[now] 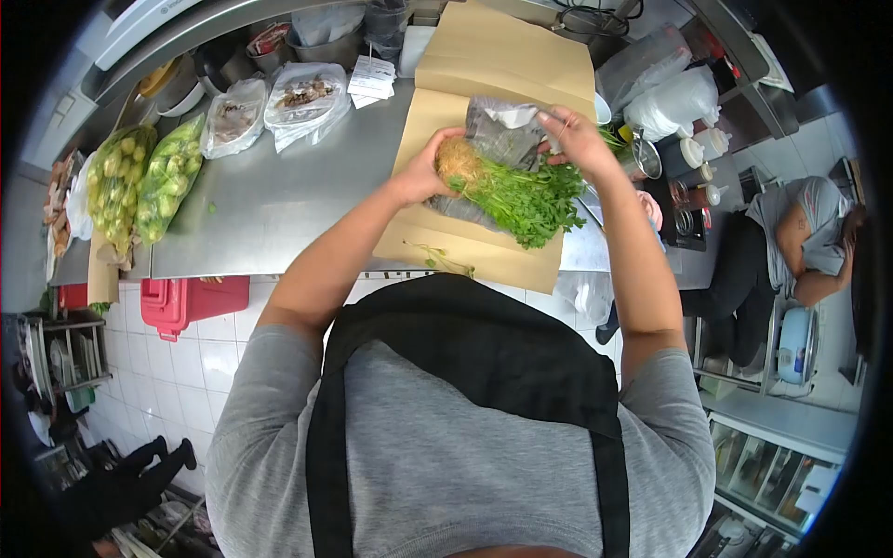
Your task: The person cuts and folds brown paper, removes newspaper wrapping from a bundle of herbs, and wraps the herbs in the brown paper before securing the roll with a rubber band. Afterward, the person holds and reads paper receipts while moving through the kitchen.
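My left hand [420, 177] is wrapped around the tan, fibrous root end of a bunch of leafy green herbs [535, 203], which looks like coriander. The leaves spread to the right over brown paper [507, 56] on the counter. My right hand [580, 147] pinches the edge of a greyish see-through plastic bag [502, 135], which lies against the far side of the bunch. Part of the bag also shows beneath the herbs. A few loose sprigs [445, 260] rest on the paper near the counter's front edge.
Bags of green vegetables [172, 181] and two plastic-wrapped bowls [305, 98] stand on the steel counter [279, 200] at left. Squeeze bottles [693, 153] stand at right. A red bin [195, 305] is below. Another person [791, 242] sits at far right.
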Available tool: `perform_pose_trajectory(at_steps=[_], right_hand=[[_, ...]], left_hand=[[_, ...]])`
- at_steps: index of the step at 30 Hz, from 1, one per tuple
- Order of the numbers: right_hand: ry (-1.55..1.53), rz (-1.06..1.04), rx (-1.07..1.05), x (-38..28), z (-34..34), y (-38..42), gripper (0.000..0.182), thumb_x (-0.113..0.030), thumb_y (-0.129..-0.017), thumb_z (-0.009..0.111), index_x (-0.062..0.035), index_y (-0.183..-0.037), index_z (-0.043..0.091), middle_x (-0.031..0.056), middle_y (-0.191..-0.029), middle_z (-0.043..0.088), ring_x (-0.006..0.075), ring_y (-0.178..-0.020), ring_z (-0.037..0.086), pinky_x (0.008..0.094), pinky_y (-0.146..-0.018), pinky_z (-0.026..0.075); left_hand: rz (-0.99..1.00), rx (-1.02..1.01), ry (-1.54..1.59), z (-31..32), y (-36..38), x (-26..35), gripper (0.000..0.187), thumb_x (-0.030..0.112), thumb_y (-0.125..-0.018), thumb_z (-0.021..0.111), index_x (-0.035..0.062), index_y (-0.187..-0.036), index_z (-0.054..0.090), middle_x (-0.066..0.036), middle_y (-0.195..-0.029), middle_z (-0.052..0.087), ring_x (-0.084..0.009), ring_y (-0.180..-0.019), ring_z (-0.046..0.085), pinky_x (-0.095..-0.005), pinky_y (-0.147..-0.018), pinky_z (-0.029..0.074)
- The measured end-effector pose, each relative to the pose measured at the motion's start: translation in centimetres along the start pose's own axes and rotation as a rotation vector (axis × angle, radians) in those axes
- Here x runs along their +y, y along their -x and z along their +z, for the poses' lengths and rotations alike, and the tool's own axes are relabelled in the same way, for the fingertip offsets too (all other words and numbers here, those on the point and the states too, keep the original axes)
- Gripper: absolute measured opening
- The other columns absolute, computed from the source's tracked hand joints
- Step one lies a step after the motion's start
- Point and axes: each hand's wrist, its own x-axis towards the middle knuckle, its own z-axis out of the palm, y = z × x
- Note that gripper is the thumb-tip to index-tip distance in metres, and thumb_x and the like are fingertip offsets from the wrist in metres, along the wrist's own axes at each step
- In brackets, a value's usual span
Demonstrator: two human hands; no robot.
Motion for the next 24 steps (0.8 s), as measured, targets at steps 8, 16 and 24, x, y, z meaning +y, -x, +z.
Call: perform_pose_trajectory(at_steps=[8,16,24], right_hand=[[0.041,-0.076,-0.005,-1.1,-2.3,1.2,0.035,-0.032,-0.091,0.054,-0.0057,-0.114,0.057,0.0023,-0.090,0.061,0.0104,-0.064,0.058,0.0237,-0.059,0.051],[0.301,-0.385,0.065,4.5,-0.9,-0.1,0.042,-0.030,-0.078,0.068,-0.0034,-0.110,0.060,0.0107,-0.094,0.064,0.0188,-0.082,0.060,0.0307,-0.071,0.050],[0.267,-0.391,-0.213,7.0,1.2,-7.3,0.032,-0.007,-0.074,0.057,-0.0042,-0.106,0.063,0.0104,-0.095,0.065,0.0223,-0.085,0.059,0.0323,-0.080,0.046]], left_hand=[[0.160,-0.136,-0.416,-1.1,-2.2,2.5,0.084,0.000,-0.063,0.076,0.0102,-0.134,0.032,-0.010,-0.128,0.045,-0.0245,-0.118,0.046,-0.0347,-0.101,0.038],[0.292,0.188,-1.009,-0.5,7.9,4.1,0.061,-0.001,-0.061,0.067,0.0081,-0.119,0.048,-0.016,-0.118,0.048,-0.0370,-0.114,0.043,-0.0429,-0.098,0.036],[0.283,-0.118,-0.860,3.3,11.3,0.5,0.017,0.008,-0.073,0.066,0.0086,-0.088,0.061,-0.006,-0.089,0.056,-0.0267,-0.086,0.053,-0.0357,-0.075,0.046]])
